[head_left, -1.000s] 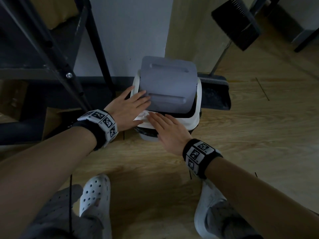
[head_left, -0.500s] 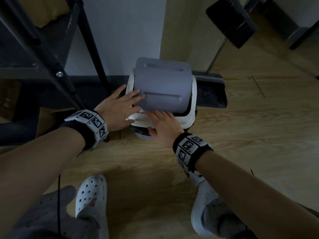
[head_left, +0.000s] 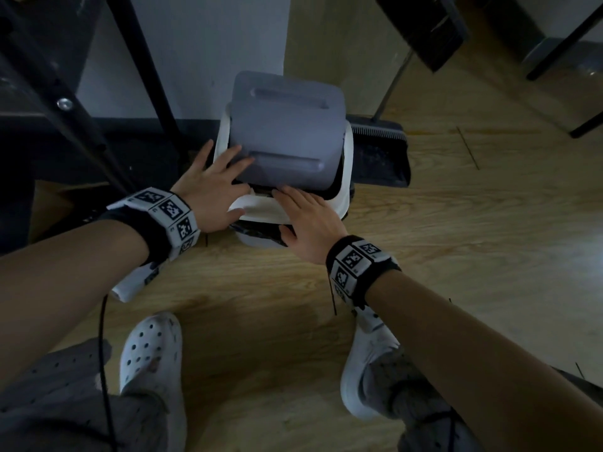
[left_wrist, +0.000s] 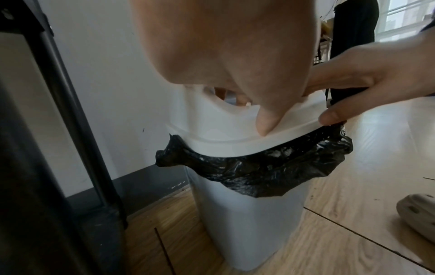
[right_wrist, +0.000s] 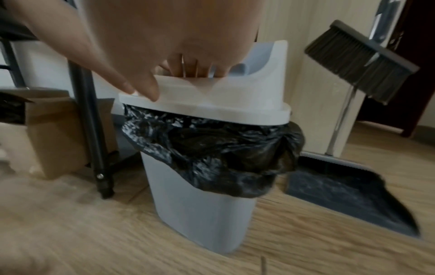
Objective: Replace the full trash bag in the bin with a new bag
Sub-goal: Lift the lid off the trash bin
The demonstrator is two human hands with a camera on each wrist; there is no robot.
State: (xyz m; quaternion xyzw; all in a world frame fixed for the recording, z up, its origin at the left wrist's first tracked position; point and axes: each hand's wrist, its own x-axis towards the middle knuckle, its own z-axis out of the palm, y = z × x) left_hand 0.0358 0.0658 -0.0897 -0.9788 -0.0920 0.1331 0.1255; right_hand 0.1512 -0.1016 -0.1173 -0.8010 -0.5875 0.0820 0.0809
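Note:
A pale bin stands on the wood floor against the wall. A black trash bag hangs out from under its white lid. The grey swing flap sits in the lid. My left hand lies on the lid's left side with straight fingers on the flap and its thumb pressed on the rim. My right hand holds the lid's front wall: its fingers hook over the top edge, and the thumb is at the rim above the bag.
A dark dustpan lies right of the bin, with a broom leaning above it. A black metal shelf leg and a cardboard box stand to the left. My feet in white clogs are near the bin.
My right hand lay flat on the lid's front, then its fingers hooked over the edge at the opening. It now sits slightly further right, thumb lower. The left hand has barely moved.

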